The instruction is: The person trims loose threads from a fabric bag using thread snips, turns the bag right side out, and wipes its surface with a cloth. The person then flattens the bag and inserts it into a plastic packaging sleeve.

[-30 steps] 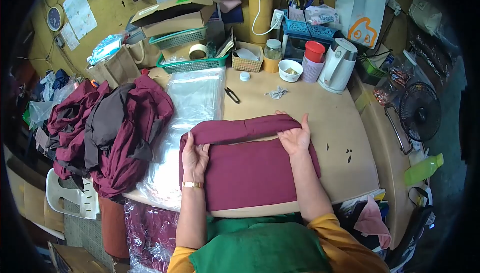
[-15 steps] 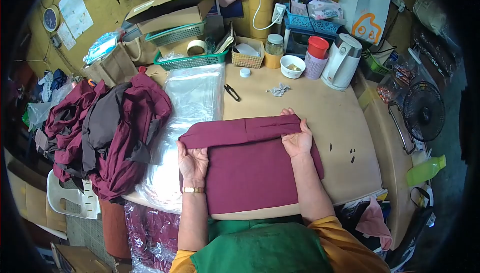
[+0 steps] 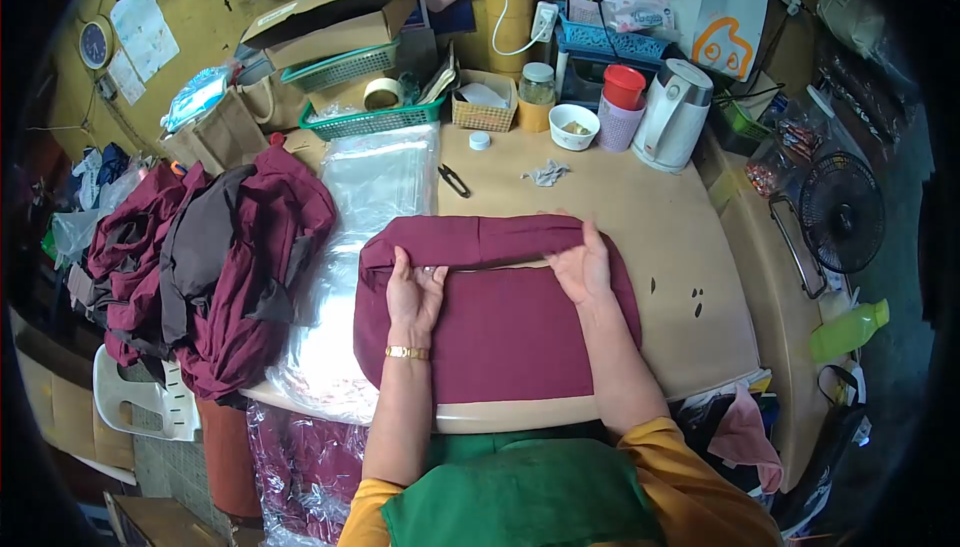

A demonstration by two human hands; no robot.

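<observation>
A maroon garment [image 3: 510,337] lies folded flat in front of me, its far edge turned into a thick band. My left hand [image 3: 415,292], with a gold watch on its wrist, is at the left end of this band, thumb up against the cloth and some fingers hidden under it. At the band's right end is my right hand [image 3: 582,265], palm up, with the cloth between thumb and fingers. Left of the garment lies a stack of clear plastic bags [image 3: 375,187]. A heap of maroon and grey garments [image 3: 225,267] sits farther left.
Small black snips [image 3: 454,181], a white cap [image 3: 480,140] and a grey scrap [image 3: 546,174] lie beyond the garment. Baskets, a jar, a white bowl [image 3: 575,127] and a white kettle [image 3: 673,117] line the back. A fan [image 3: 841,212] stands at the right.
The folded band has moved away from me and lies flatter on the garment. My left hand has shifted right and up, and my right hand has moved slightly up with the cloth.
</observation>
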